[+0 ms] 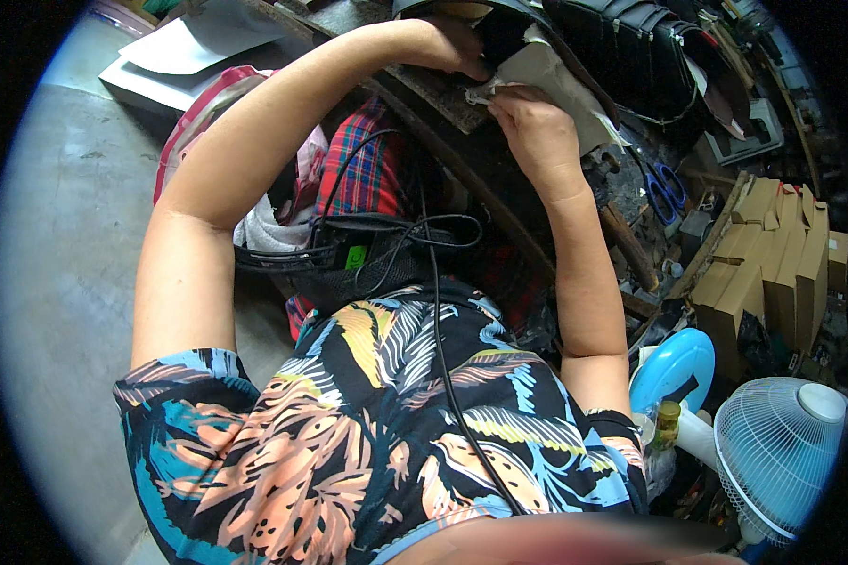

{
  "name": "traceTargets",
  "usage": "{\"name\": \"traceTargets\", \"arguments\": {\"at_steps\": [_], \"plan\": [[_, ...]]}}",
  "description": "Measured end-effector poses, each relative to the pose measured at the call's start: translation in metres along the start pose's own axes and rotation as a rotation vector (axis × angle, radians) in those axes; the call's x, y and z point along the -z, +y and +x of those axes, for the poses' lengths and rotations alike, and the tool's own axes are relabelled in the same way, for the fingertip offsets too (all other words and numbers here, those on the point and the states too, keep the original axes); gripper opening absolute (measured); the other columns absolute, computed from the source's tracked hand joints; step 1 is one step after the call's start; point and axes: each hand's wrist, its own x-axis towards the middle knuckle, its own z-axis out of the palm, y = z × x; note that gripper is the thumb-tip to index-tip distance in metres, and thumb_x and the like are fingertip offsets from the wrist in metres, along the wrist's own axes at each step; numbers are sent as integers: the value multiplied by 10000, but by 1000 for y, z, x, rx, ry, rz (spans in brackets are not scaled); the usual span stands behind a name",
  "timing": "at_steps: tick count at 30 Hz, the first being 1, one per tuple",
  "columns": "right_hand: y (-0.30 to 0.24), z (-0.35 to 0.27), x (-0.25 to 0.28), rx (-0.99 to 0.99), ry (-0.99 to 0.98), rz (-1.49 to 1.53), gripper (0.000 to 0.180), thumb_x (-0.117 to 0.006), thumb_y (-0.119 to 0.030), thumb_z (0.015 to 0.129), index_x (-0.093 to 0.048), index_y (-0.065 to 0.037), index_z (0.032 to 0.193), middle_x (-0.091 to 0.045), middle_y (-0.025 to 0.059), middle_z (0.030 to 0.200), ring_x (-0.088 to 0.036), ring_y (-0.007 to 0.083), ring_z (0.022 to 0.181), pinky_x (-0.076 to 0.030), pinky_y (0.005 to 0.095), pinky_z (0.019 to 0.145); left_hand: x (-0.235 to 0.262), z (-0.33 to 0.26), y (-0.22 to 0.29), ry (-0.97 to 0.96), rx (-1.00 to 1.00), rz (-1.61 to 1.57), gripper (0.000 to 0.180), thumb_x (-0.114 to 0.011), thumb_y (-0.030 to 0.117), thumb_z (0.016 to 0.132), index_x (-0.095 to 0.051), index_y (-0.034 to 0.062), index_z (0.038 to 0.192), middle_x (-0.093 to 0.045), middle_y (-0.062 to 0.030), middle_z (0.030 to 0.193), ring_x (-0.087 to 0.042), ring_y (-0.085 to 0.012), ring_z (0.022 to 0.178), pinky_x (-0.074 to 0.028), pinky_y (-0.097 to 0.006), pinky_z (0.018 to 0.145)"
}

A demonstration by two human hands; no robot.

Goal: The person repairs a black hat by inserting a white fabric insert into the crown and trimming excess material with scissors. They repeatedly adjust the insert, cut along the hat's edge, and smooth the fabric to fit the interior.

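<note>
Reaching forward over the lap, both bare arms meet at a worn wooden bench (438,94) near the top of the view. Left hand (452,47): fingers curled, tips pressed down on the near edge of a pale cloth piece (561,80), right where it meets a dark shoe part (504,33); cannot tell whether it actually pinches the cloth or only holds it flat. Right hand (535,132): just below and right of the left, knuckles toward the camera, fingers folded onto the cloth's lower frayed edge, thumb hidden, so the grip itself is not visible. Hands near each other, not touching as far as shows. Cloth lies on the bench top, tilted, running up and right from the hands, its upper part tucked against a row of black shoe uppers (631,42). Blue-handled scissors (667,193) lie right of the right forearm, well apart from the hand. Stack of brown boxes (773,264) further right. Lower right: blue disc (674,367), small yellow-capped bottle (667,414), white fan (777,452). In the lap: black cables (415,235) over plaid cloth (363,174), one cable trailing down the patterned shirt (377,443). White sheets (193,42) lie upper left on grey floor (66,235).
</note>
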Motion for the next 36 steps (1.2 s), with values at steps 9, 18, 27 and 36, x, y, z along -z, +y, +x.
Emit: {"name": "traceTargets", "arguments": {"at_steps": [9, 18, 27, 36], "plan": [[-1, -1, 0, -17, -20, -30, 150, -681, -199, 863, -721, -86, 953, -703, 90, 940, -684, 297, 817, -559, 378, 734, 9, -8, 25, -40, -38, 137, 357, -701, 373, 775, -725, 51, 926, -706, -152, 856, -672, -320, 816, -522, -419, 744], [-2, -1, 4, -1, -27, -9, 151, -673, -184, 875, -713, -68, 962, -696, 94, 942, -681, 298, 845, -556, 380, 746, -2, -1, 15, 28, 6, 237, 361, -655, 384, 811, -741, 50, 916, -707, -186, 846, -685, -343, 808, -531, -422, 752], [-3, -1, 11, 34, -18, 11, 139, -665, -162, 878, -684, -61, 973, -670, 100, 949, -667, 310, 839, -547, 397, 737, 12, -6, 10, -75, -31, 82, 443, -588, 488, 852, -737, 73, 884, -688, -202, 855, -657, -366, 843, -490, -447, 764], [-1, -2, 11, -82, -19, 170, 140, -678, -167, 867, -686, -72, 970, -684, 83, 1028, -670, 297, 889, -546, 392, 779, 8, 1, 6, -53, -98, 192, 383, -595, 408, 850, -726, 70, 974, -692, -192, 995, -652, -379, 935, -501, -470, 819]]}}
